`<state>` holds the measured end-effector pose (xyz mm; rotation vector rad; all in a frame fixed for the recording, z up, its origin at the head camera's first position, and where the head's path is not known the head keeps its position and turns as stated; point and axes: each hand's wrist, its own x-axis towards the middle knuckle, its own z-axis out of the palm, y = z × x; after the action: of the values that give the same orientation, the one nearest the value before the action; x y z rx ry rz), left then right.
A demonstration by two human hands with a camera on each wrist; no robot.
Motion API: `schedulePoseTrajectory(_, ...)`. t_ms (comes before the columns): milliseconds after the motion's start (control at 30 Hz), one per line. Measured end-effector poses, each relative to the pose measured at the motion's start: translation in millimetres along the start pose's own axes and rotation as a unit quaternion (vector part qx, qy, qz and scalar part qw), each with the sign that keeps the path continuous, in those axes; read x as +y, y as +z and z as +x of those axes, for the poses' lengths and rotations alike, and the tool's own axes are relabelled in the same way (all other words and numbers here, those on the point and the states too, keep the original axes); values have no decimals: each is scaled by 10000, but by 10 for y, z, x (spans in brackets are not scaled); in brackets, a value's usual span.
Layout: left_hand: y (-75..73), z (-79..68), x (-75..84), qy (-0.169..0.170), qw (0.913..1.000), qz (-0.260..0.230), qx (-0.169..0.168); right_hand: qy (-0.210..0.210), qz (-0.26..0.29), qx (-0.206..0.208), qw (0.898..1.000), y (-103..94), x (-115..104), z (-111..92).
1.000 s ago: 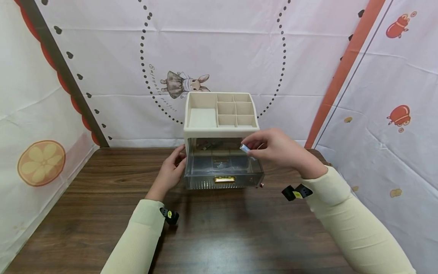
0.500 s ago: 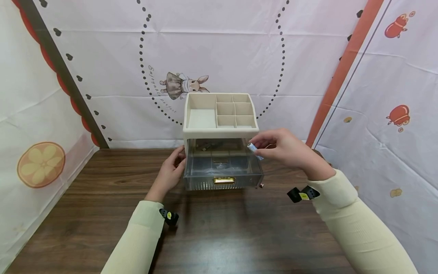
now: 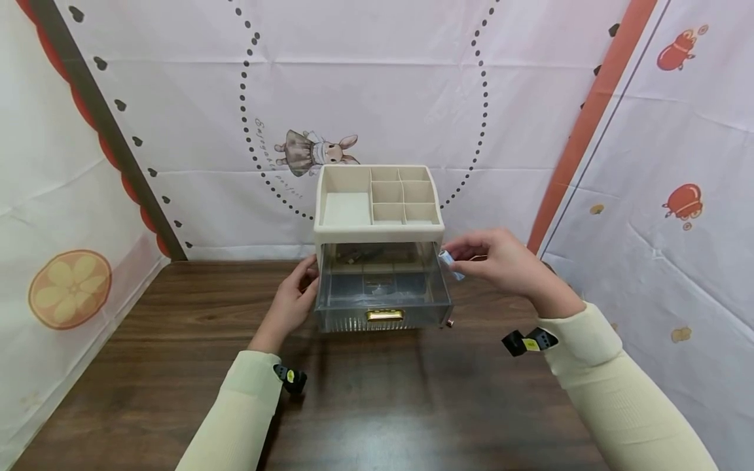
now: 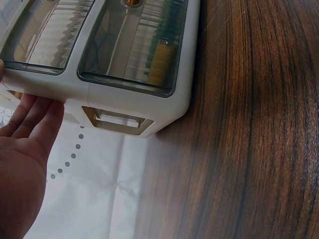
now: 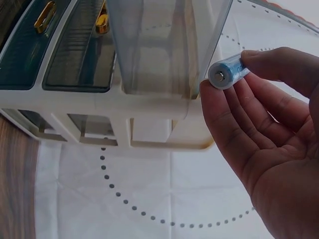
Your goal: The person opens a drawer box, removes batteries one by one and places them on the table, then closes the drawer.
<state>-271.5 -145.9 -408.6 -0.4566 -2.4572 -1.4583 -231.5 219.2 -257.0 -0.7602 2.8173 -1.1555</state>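
Observation:
A cream desktop organizer (image 3: 379, 235) stands on the table, its clear top drawer (image 3: 347, 319) pulled out toward me. My left hand (image 3: 288, 297) rests against the organizer's left side; in the left wrist view, straight fingers (image 4: 47, 119) touch the side wall and the thumb tip shows at the front edge. Just right of the drawer, my right hand (image 3: 501, 265) pinches a light-blue cylindrical battery (image 3: 451, 265) between thumb and fingers. The right wrist view shows that battery (image 5: 228, 72) end-on, with its metal terminal facing the camera. Small dark objects (image 3: 359, 254) sit toward the back of the drawer, too indistinct to name.
Several divided compartments (image 3: 403, 193) top the organizer. Yellow and green contents (image 4: 162, 62) show through a lower drawer. A small copper-coloured thing (image 3: 450, 323) appears by the drawer's right front corner. Printed cloth (image 3: 377, 111) hangs behind the wooden table (image 3: 377, 399).
My right hand has moved right with the battery, from over the drawer's right part to just outside its right edge. The left hand stays at the organizer's side.

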Motion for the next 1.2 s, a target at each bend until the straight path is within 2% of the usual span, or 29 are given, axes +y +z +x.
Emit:
schedulePoseTrajectory(100, 10, 7, -67, 62, 10000, -17, 8, 65, 3, 15, 10000, -2, 46, -17)
schedulePoseTrajectory(533, 30, -56, -100, 98, 9999, 30, 47, 405, 225, 15, 9989, 53, 293, -95)
schedulePoseTrajectory(833, -8, -35, -55, 78, 10000, 20, 52, 324, 155, 147, 9992, 111, 456, -67)
schedulePoseTrajectory(1200, -1, -18, -48, 48, 10000, -66, -21, 566, 213, 141, 9981, 207, 678, -71)
